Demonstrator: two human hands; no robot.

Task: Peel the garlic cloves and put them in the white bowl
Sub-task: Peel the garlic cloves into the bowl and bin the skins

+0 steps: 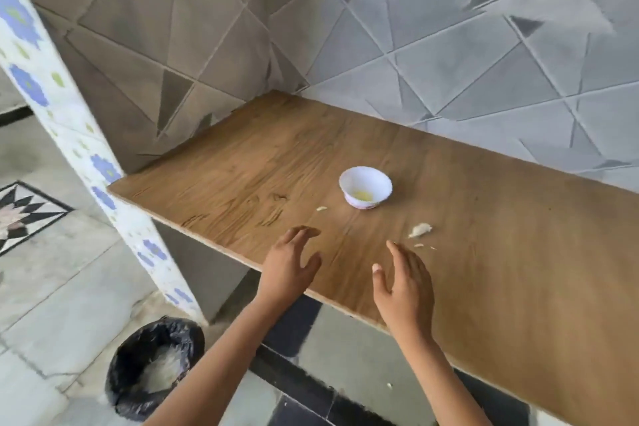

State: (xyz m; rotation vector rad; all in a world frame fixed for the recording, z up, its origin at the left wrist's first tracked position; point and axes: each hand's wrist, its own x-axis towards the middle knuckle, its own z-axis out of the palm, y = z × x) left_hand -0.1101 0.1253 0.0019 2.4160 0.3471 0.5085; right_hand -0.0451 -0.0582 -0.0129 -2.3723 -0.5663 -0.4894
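White bowl [365, 187] stands mid-table [242, 156], something pale yellow at its bottom [362, 196], likely peeled cloves, so the work looks partly done. One whitish garlic piece [420, 229] lies at the bowl's 4 o'clock, apart from it; clove or mere skin, can't tell. Small scrap [321, 208] at its 8 o'clock, flecks [419, 245] nearer the front edge. Left hand [288, 264] at the bowl's 7 o'clock, right hand [404, 282] at 5 o'clock: both spread loose, holding nothing, low over the wood; contact unclear. Lined bin [155, 367] on the floor, 7 o'clock of the table.
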